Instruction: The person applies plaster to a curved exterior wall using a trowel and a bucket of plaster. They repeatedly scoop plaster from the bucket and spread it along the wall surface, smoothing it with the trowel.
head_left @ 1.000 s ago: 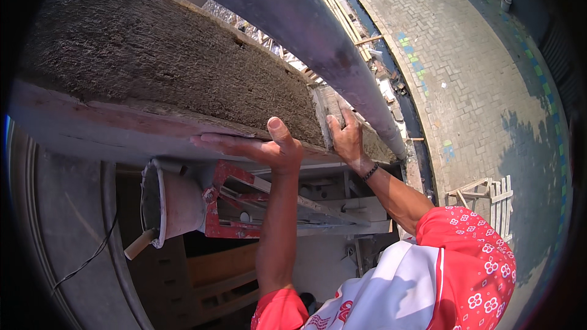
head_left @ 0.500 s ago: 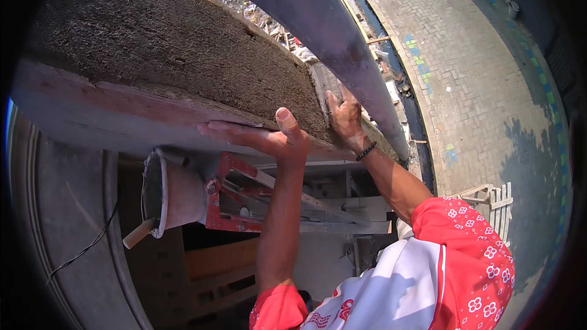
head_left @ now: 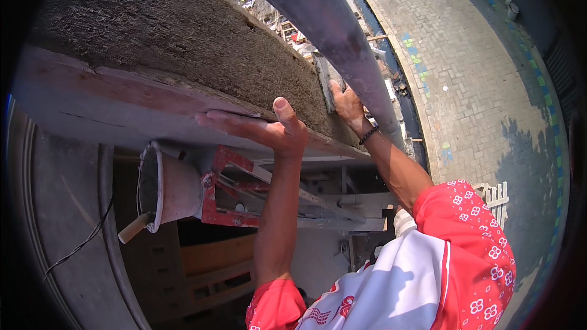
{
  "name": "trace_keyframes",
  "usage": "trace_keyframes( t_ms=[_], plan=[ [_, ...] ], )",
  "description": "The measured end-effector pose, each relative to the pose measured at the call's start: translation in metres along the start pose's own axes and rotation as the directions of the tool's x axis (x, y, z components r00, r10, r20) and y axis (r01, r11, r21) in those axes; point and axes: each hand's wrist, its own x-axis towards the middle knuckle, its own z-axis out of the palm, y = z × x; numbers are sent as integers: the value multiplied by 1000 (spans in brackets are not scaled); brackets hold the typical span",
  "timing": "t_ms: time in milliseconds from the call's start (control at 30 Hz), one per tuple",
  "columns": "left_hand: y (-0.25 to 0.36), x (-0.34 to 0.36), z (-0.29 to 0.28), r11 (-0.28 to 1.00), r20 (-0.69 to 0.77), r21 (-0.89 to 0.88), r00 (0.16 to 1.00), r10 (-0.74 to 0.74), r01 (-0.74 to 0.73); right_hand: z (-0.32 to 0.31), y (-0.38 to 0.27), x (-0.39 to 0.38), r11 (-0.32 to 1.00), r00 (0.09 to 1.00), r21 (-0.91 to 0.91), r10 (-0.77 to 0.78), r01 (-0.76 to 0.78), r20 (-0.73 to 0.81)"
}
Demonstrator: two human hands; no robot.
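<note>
My left hand (head_left: 273, 128) is open, thumb raised and fingers lying along the pale board (head_left: 153, 90) at the lower edge of a rough, dark plastered ledge (head_left: 159, 36). Farther right, my right hand (head_left: 348, 106) grips a pale, mortar-smeared float (head_left: 325, 78) on the ledge, close under a large grey pipe (head_left: 342, 43). Some of its fingertips are hidden by the float and pipe.
Below the ledge are a grey bucket (head_left: 180, 186) with a round wooden handle sticking out and a red-and-silver ladder (head_left: 219, 165). A cable (head_left: 85, 241) hangs at left. Far below right lie a drain channel (head_left: 417, 146), paved lane (head_left: 483, 79) and wooden slatted frame (head_left: 498, 198).
My right hand and the float have moved a little upward along the ledge toward the pipe. My left hand stays flat on the board, appearing slightly higher as the view shifts.
</note>
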Motion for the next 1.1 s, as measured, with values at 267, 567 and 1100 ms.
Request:
trace_keyframes(
  t_ms=[267,567,1100],
  plan=[
    [3,-1,-3,1000,-16,6,1000,-20,20,-10,-29,-42,942,1000,333,24,-29,19],
    [0,-1,3,1000,-37,-12,999,-21,20,-20,45,-86,913,921,166,341,-373,190],
    [-1,0,4,1000,-44,18,999,21,-20,-13,12,-81,918,955,264,280,-295,93]
  ],
)
